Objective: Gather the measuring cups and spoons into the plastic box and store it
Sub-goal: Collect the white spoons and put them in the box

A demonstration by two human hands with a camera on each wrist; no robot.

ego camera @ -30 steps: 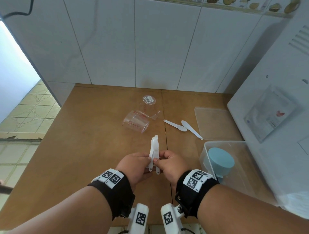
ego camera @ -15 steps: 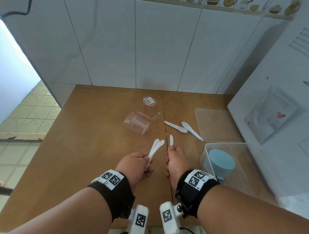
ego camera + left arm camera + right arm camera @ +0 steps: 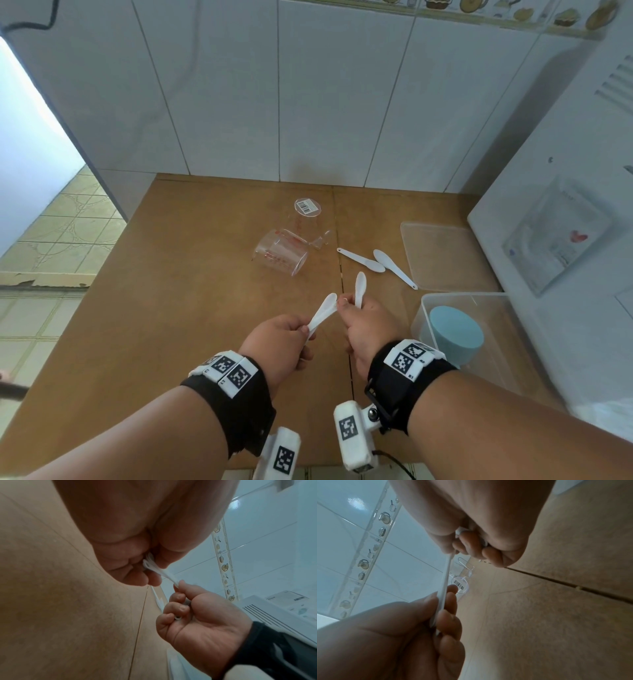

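My left hand (image 3: 305, 330) pinches the handles of stacked white measuring spoons (image 3: 322, 313), whose bowls point up and right. Beside it, my right hand (image 3: 349, 303) grips a single white spoon (image 3: 360, 287) that stands nearly upright. In the right wrist view the left hand's spoons (image 3: 444, 592) reach up to the fingers (image 3: 467, 547) of my right hand. Two more white spoons (image 3: 363, 261) (image 3: 394, 269) lie on the wooden counter. Two clear measuring cups (image 3: 281, 251) (image 3: 308, 214) lie further back. The clear plastic box (image 3: 507, 329) at the right holds a blue cup (image 3: 455, 337).
The box's clear lid (image 3: 442, 257) lies flat behind the box. A white appliance (image 3: 565, 240) fills the right side. White wall tiles (image 3: 308, 102) close the back of the counter (image 3: 171, 291); its left edge drops to a tiled floor.
The hands held one bundle of spoons together, then parted: the right took one spoon, the left kept the others. The left's fanned spoons have since closed into one stack.
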